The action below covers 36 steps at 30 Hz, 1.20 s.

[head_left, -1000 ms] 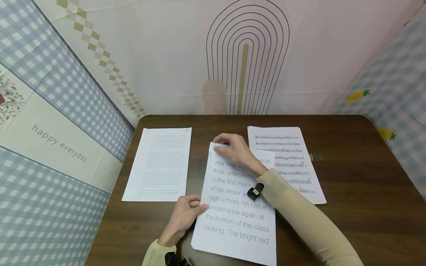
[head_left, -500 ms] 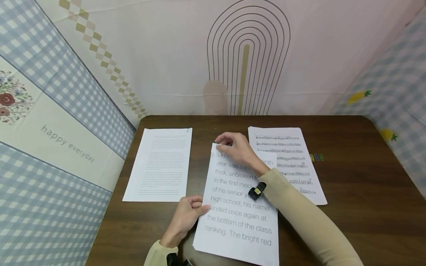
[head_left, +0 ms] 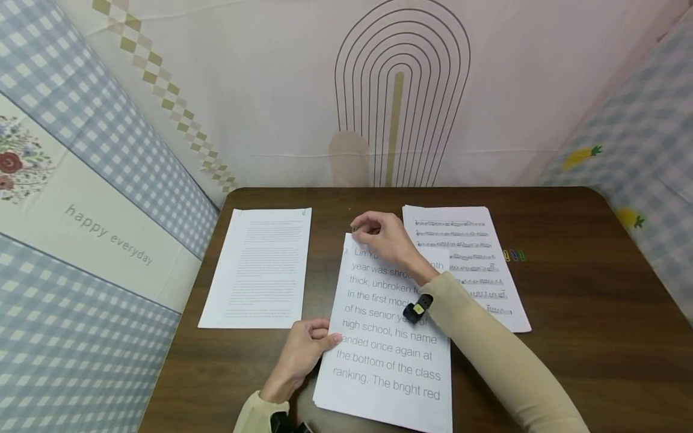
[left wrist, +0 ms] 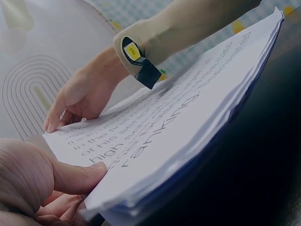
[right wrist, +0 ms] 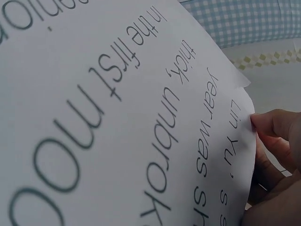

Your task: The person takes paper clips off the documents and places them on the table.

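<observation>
My right hand point(head_left: 387, 240) covers part of the top lines on the paper stack point(head_left: 379, 343), which lies in front of me near the middle of the bench point(head_left: 585, 288), and its thumb and fingers pinch what looks like a small green clip point(head_left: 354, 228) at the top left corner; it is mostly hidden, so I can't tell how far it sits over the sheets. My left hand point(head_left: 303, 349) grips the left edge, thumb on the top sheet, the other fingers partly out of sight beneath. The stack's lower right corner runs to the edge of my head view, as does the black device point(head_left: 280, 422) on my left wrist. My right sleeve point(head_left: 487, 349) and the stack hide the lower left of the sheet music point(head_left: 460, 239). To the left lie printed pages point(head_left: 265, 270), their text too small to read. The bench is dark brown wood, with three loose clips point(head_left: 514, 255) in a row beside the music. Behind it hangs a pale cloth point(head_left: 271, 90) with an arch pattern; blue-and-white checks cover the left hanging point(head_left: 32, 36), lettered "happy everyday", and the right hanging point(head_left: 639, 132).
</observation>
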Available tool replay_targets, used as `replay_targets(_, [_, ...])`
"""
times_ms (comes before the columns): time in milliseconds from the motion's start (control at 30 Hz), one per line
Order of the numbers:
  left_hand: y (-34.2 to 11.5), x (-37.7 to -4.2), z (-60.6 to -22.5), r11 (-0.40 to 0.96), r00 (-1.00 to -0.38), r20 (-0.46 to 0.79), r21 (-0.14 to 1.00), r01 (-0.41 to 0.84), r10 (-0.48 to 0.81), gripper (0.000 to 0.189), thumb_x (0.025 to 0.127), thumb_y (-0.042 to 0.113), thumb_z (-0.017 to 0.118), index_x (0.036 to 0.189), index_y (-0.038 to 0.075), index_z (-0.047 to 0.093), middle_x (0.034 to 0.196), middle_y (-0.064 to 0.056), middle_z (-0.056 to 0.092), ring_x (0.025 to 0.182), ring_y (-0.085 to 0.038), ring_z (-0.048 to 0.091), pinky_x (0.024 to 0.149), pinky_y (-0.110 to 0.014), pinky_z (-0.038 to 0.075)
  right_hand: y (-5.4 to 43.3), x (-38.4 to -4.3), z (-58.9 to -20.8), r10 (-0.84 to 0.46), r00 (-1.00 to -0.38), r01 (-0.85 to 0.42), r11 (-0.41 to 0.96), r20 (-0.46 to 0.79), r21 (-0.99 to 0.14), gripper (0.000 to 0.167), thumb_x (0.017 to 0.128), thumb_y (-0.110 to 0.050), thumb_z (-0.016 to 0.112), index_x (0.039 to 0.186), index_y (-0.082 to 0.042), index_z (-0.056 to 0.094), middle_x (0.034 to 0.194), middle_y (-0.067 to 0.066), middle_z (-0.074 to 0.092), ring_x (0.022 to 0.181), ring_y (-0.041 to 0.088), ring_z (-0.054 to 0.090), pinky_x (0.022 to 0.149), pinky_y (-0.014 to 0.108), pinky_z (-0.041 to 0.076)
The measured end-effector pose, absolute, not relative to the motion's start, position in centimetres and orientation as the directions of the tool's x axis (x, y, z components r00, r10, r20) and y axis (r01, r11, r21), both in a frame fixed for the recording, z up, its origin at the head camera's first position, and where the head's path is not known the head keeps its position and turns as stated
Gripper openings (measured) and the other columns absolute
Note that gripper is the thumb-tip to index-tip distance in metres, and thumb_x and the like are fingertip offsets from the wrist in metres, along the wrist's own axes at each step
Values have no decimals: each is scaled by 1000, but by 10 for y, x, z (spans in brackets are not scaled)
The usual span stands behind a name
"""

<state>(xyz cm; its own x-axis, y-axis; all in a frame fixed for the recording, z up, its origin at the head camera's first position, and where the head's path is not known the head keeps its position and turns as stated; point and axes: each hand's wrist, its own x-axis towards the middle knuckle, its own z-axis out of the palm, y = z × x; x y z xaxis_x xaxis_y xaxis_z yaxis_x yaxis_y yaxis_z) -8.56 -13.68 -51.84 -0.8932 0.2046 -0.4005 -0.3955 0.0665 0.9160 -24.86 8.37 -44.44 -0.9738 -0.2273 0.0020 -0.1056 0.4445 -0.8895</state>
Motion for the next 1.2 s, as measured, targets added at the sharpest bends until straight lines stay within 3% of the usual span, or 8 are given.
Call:
replay_targets(633, [-140,-87,-518,85,-890,-414,910,-405,190,27,98,-1,75,120,-15,70,97,-22,84,76,-19,81,69,-26,64,93,-254,-438,-159,-987,-90,381,30,-920,19,99,-9,78,118,-10,78,97,9,79,87,19,65,77,24,50])
replay_targets(1033, [-145,-92,-514,101,-899,-407,913,-395,164,29,98,-1,74,122,-17,70,102,-26,83,80,-23,82,71,-28,66,125,-248,-430,-125,-990,-110,384,66,-917,21,101,-11,77,121,-12,79,98,13,76,85,19,62,77,23,50])
replay_targets(1200, [-147,-95,-512,120,-905,-402,914,-388,136,28,98,-2,75,121,-16,71,101,-26,83,79,-23,82,71,-27,65,143,-239,-427,-85,-994,-93,428,62,-899,20,101,-13,76,121,-12,79,97,8,75,86,18,58,77,23,46])
